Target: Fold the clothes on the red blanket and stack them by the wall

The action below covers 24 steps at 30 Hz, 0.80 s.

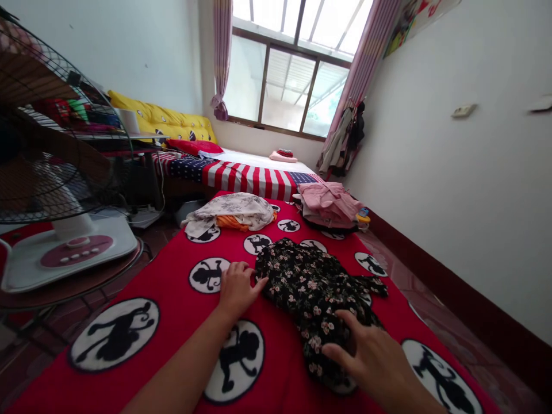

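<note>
A black garment with a small flower print [314, 287] lies spread on a red blanket with black monkey figures in white circles [172, 299]. My left hand [236, 287] rests flat on the blanket at the garment's left edge, its fingers stretched out and touching the cloth. Lower right, my right hand [375, 359] lies on the garment's near end, fingers spread and pressing on the fabric. Neither hand grips anything.
A heap of white and orange cloth [233, 213] and a pile of pink clothes [330, 204] lie at the blanket's far end. Beyond is a bed with a striped flag cover [250, 175]. A standing fan [56, 172] is at the left, a white wall at the right.
</note>
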Tool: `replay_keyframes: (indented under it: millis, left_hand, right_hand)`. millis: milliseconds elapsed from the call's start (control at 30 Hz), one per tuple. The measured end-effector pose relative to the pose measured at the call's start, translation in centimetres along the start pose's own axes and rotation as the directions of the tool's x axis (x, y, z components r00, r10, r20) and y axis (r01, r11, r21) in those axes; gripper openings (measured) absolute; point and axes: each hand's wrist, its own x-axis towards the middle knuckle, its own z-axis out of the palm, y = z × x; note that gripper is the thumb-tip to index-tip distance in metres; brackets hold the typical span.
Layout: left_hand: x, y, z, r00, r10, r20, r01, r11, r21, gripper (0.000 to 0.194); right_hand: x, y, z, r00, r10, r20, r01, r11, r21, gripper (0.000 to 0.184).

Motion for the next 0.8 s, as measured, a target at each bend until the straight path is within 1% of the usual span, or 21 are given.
replay_keyframes:
  millis: [33, 67, 100, 167, 200, 233, 267, 300, 333, 367, 400, 433, 500, 567, 600, 633, 667, 700, 733, 767, 800]
  left_hand:
    - [-0.5, 0.7, 0.3, 1.0, 0.025, 0.01, -0.026, 0.998, 0.055, 0.046]
    - [-1.1, 1.5, 0.9, 0.998, 0.052, 0.036, -0.054, 0.997, 0.061, 0.051]
    - [-1.6, 2.2, 1.6, 0.993, 0.088, 0.078, -0.09, 0.996, 0.024, 0.054]
    - [-2.2, 3.4, 3.1, 0.97, 0.17, 0.173, -0.143, 0.977, -0.157, 0.05]
    - [-2.1, 3.9, 3.6, 0.959, 0.191, 0.211, -0.129, 0.952, -0.279, 0.045]
    - [-1.7, 4.2, 3.8, 0.954, 0.188, 0.233, -0.081, 0.911, -0.405, 0.039]
    - [-1.0, 4.4, 3.5, 0.959, 0.155, 0.237, -0.009, 0.853, -0.522, 0.035]
    - [0.1, 4.5, 2.6, 0.971, 0.094, 0.22, 0.065, 0.782, -0.62, 0.033]
    - [1.5, 4.6, 1.2, 0.983, 0.013, 0.184, 0.122, 0.705, -0.699, 0.034]
    - [3.1, 4.7, -0.7, 0.988, -0.077, 0.136, 0.154, 0.633, -0.759, 0.037]
    - [4.8, 5.0, -3.0, 0.988, -0.14, 0.067, 0.137, 0.589, -0.797, 0.04]
    - [6.5, 5.3, -5.5, 0.985, -0.172, 0.003, 0.101, 0.566, -0.818, 0.044]
    - [9.6, 6.6, -10.2, 0.984, -0.148, -0.097, 0.002, 0.558, -0.83, 0.05]
    - [11.6, 8.1, -13.9, 0.982, -0.103, -0.161, -0.073, 0.574, -0.816, 0.052]
    - [12.0, 8.8, -15.1, 0.979, -0.08, -0.186, -0.104, 0.588, -0.802, 0.053]
    - [12.0, 9.2, -15.9, 0.978, -0.061, -0.201, -0.123, 0.612, -0.781, 0.053]
    - [11.5, 9.3, -16.2, 0.978, -0.046, -0.204, -0.126, 0.649, -0.75, 0.052]
    - [10.7, 9.0, -16.3, 0.983, -0.033, -0.181, -0.107, 0.7, -0.706, 0.051]
    - [9.5, 8.3, -16.1, 0.993, -0.015, -0.113, -0.063, 0.76, -0.647, 0.05]
    - [8.2, 7.2, -15.6, 1.0, 0.005, 0.006, -0.001, 0.823, -0.568, 0.047]
    - [6.7, 5.8, -15.0, 0.982, 0.022, 0.185, 0.067, 0.883, -0.464, 0.044]
  right_hand:
    - [-0.5, -0.4, 0.7, 1.0, -0.007, -0.007, 0.007, 0.999, -0.051, 0.058]
    - [-0.7, -0.7, 1.6, 1.0, -0.016, -0.018, 0.014, 0.997, -0.074, 0.056]
    - [-0.7, -1.0, 2.5, 0.999, -0.023, -0.029, 0.021, 0.997, -0.075, 0.05]
    - [0.0, -1.3, 3.8, 0.997, -0.045, -0.061, 0.044, 0.999, -0.015, 0.038]
    - [0.6, -1.3, 4.0, 0.995, -0.062, -0.073, 0.066, 0.997, 0.048, 0.034]
    - [1.5, -1.1, 3.8, 0.994, -0.081, -0.075, 0.091, 0.987, 0.132, 0.031]
    - [2.4, -0.6, 3.1, 0.993, -0.094, -0.07, 0.108, 0.968, 0.228, 0.028]
    - [3.4, 0.0, 1.9, 0.993, -0.097, -0.062, 0.113, 0.938, 0.327, 0.024]
    - [4.5, 0.7, 0.3, 0.994, -0.086, -0.064, 0.105, 0.903, 0.417, 0.02]
    - [5.6, 1.6, -1.5, 0.995, -0.057, -0.083, 0.09, 0.865, 0.493, 0.018]
    - [6.6, 2.4, -3.6, 0.991, -0.019, -0.134, 0.09, 0.833, 0.545, 0.019]
    - [7.5, 3.1, -5.8, 0.973, 0.034, -0.229, 0.107, 0.81, 0.576, 0.022]
    - [9.0, 3.8, -9.6, 0.908, 0.097, -0.407, 0.186, 0.778, 0.6, 0.03]
    - [9.6, 3.7, -12.1, 0.811, 0.155, -0.564, 0.252, 0.777, 0.577, 0.034]
    - [9.5, 3.5, -12.6, 0.76, 0.169, -0.628, 0.275, 0.792, 0.545, 0.035]
    - [9.2, 3.3, -12.7, 0.712, 0.167, -0.682, 0.293, 0.812, 0.505, 0.035]
    - [8.7, 3.2, -12.3, 0.689, 0.138, -0.712, 0.31, 0.831, 0.462, 0.035]
    - [8.1, 3.3, -11.5, 0.707, 0.077, -0.703, 0.331, 0.843, 0.424, 0.033]
    - [7.3, 3.7, -10.4, 0.77, -0.013, -0.638, 0.348, 0.846, 0.403, 0.031]
    - [6.6, 4.3, -9.1, 0.856, -0.122, -0.502, 0.355, 0.845, 0.4, 0.029]
    - [5.8, 5.0, -7.7, 0.924, -0.228, -0.307, 0.345, 0.844, 0.411, 0.028]
